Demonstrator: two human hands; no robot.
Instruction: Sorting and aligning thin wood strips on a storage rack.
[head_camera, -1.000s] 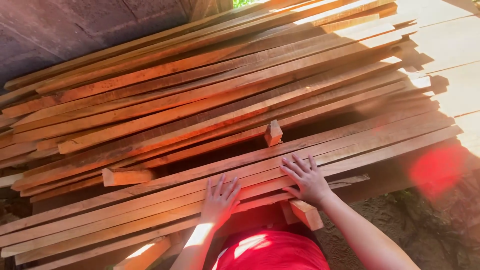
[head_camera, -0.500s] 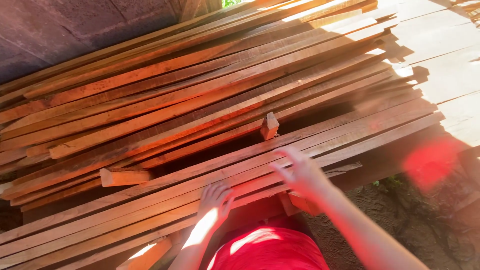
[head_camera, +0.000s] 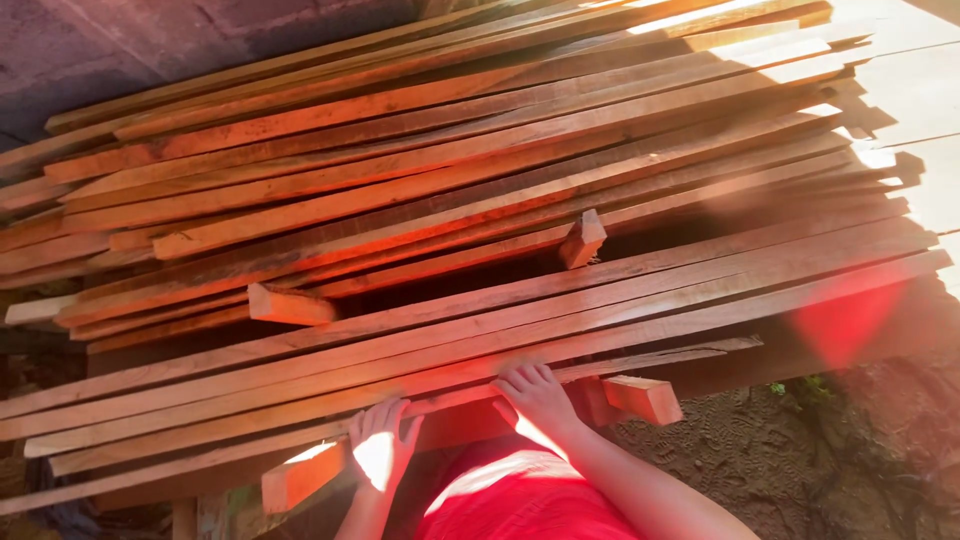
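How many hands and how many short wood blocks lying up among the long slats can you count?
Hands gripping the long slats: 2, left hand and right hand
Short blocks among them: 2
Total: 4

Left hand (head_camera: 382, 443) and right hand (head_camera: 537, 392) both grip the nearest wooden slat (head_camera: 500, 390) — edge of a long stacked pile (head_camera: 450, 180).

Long reddish-brown wooden slat (head_camera: 520, 385) lies flat along the stack's near edge.
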